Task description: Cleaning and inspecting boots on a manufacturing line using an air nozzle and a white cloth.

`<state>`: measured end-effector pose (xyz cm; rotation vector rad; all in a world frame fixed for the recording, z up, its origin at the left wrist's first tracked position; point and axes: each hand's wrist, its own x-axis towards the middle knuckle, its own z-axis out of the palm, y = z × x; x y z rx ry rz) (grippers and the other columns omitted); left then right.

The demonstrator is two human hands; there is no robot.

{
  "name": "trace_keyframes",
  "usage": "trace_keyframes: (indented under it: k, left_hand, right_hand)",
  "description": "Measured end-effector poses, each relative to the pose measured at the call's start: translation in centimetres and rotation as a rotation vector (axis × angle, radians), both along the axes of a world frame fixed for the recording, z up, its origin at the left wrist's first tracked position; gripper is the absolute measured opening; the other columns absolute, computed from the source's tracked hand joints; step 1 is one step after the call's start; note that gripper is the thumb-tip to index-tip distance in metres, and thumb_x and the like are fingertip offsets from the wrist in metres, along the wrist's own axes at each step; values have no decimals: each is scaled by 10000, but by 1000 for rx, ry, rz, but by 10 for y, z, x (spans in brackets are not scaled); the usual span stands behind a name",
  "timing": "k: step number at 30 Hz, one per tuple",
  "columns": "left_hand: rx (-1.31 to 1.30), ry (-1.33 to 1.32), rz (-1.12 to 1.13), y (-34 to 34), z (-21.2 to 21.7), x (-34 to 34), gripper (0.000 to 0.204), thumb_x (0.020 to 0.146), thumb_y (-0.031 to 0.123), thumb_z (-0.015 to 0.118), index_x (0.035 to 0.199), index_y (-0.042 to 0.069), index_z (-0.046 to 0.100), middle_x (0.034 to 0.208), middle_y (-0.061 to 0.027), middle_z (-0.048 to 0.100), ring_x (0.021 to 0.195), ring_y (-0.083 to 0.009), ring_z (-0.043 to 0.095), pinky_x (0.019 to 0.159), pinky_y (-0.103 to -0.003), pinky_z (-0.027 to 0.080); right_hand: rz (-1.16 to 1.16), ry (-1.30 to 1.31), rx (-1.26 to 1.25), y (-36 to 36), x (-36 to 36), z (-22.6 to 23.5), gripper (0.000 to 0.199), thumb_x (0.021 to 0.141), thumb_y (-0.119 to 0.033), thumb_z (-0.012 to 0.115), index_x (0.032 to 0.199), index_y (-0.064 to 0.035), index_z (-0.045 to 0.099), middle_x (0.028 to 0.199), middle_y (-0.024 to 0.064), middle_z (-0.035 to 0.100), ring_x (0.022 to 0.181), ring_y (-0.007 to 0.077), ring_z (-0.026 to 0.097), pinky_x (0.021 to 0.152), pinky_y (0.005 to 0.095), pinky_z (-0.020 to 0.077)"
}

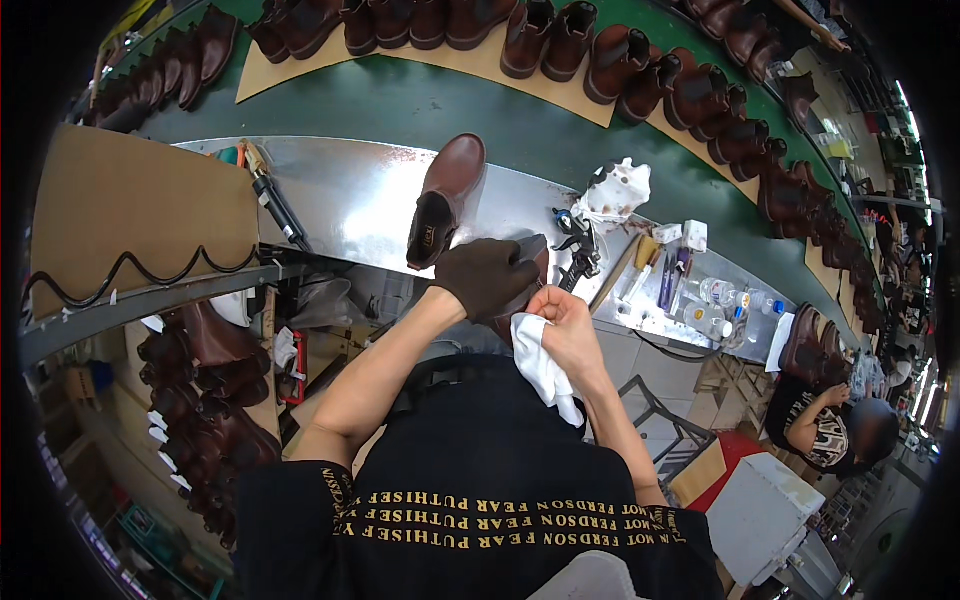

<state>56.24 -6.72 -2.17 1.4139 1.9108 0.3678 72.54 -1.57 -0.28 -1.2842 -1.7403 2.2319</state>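
Close to my body, my left hand, in a dark brown glove, is wrapped round a dark brown leather boot whose far part is mostly hidden under the glove. My right hand is bare, its thumb and fingers pinched together against the boot's right side. A white cloth hangs from that hand toward my lap; whether anything small sits at the fingertips, I cannot tell. Beyond the glove, another brown ankle boot stands on the metal bench, toe pointing away.
Spray guns, a crumpled stained white cloth, brushes and small bottles lie right on the bench. A black-handled tool lies left. Rows of brown boots line the green conveyor behind. A co-worker sits far right.
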Motion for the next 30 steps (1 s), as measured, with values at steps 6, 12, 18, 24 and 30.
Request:
trace_keyframes:
  k: [6, 12, 18, 24, 30]
  left_hand:
    - [-30, -43, 113, -6, 6, -2, 431, 823, 430, 445, 850, 35, 616, 840, -189, 626, 798, -348, 613, 700, -429, 482]
    - [-5, -12, 27, -1, -3, 2, 418, 838, 427, 451, 891, 50, 623, 890, -185, 623, 837, -336, 610, 723, -419, 480]
    - [469, 111, -205, -28, -37, -15, 139, 754, 202, 627, 867, 121, 620, 797, -134, 567, 670, -322, 571, 550, -427, 462]
    - [333, 100, -242, -1, -44, -16, 97, 735, 67, 523, 829, 50, 540, 794, -135, 527, 760, -337, 572, 632, -414, 446]
    - [124, 62, -239, -5, -25, -13, 282, 851, 329, 444, 892, 80, 571, 857, -189, 601, 829, -380, 574, 693, -466, 436]
  right_hand:
    - [-267, 83, -297, -4, 3, -7, 105, 730, -42, 614, 750, -28, 512, 619, 11, 579, 534, 58, 525, 481, 204, 398]
    - [-75, 64, 67, -12, 6, -4, 71, 727, -30, 583, 770, -41, 528, 630, 6, 562, 535, 45, 503, 477, 197, 381]
    - [-116, 289, -67, -14, 6, -27, 169, 699, -26, 460, 852, -35, 532, 720, -46, 469, 606, 29, 418, 506, 203, 344]
    - [-37, 43, 280, -5, 1, 3, 93, 668, -74, 595, 709, -14, 537, 605, 29, 532, 585, 73, 492, 503, 267, 380]
    - [-247, 226, -41, -23, 11, -25, 38, 717, -44, 534, 744, -19, 525, 633, -24, 518, 557, 60, 463, 486, 246, 362]
